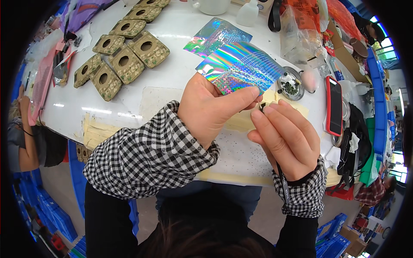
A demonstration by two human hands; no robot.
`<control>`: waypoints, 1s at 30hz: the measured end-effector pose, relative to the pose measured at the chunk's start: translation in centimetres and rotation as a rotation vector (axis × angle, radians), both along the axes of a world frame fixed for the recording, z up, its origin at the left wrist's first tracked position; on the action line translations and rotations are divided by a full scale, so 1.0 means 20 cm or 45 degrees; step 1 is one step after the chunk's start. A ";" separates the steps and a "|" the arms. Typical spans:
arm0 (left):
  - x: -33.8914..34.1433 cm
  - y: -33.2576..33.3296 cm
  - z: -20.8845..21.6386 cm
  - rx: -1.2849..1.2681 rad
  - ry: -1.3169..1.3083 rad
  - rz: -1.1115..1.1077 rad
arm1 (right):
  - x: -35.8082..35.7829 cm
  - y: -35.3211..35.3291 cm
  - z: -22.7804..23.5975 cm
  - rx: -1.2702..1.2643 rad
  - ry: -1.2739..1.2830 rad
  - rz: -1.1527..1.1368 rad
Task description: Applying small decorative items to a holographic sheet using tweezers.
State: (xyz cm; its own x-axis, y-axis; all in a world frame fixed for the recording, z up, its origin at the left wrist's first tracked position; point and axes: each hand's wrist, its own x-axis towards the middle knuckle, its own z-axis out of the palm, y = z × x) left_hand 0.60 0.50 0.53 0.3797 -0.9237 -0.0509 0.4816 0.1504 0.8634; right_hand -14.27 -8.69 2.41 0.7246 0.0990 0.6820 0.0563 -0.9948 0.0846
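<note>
My left hand pinches the lower edge of a shiny holographic sheet between thumb and fingers. Rows of tiny dots cover much of that sheet. My right hand is closed around slim black tweezers, whose end shows below the palm. Their tip reaches the sheet's lower corner, by my left thumb; whether it grips anything is too small to tell. Behind, a second holographic sheet lies on the white table. Just right of the sheets stands a round metal dish with small dark pieces in it.
Several camouflage-patterned housings with round holes lie at the far left. A phone in a red case and a black bag are at right. White bottle at the back; plastic bags back right. Another person's arm shows left.
</note>
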 end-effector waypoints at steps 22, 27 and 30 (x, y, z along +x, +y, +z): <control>0.05 -0.06 0.03 0.193 0.181 0.091 | -0.21 0.19 -0.18 0.215 0.472 0.129; 0.05 -0.05 0.02 0.110 0.194 0.087 | -0.19 0.20 -0.18 0.182 0.573 0.157; 0.07 -0.03 -0.01 0.027 0.195 0.048 | -0.18 0.21 -0.14 0.202 0.639 0.151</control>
State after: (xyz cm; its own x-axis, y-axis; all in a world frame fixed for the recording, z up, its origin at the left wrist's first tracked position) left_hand 1.98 -0.18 0.33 0.4006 -0.9070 -0.1299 0.6022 0.1538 0.7834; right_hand -17.79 -4.40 -0.39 0.9554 0.1236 0.2681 0.1637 -0.9776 -0.1325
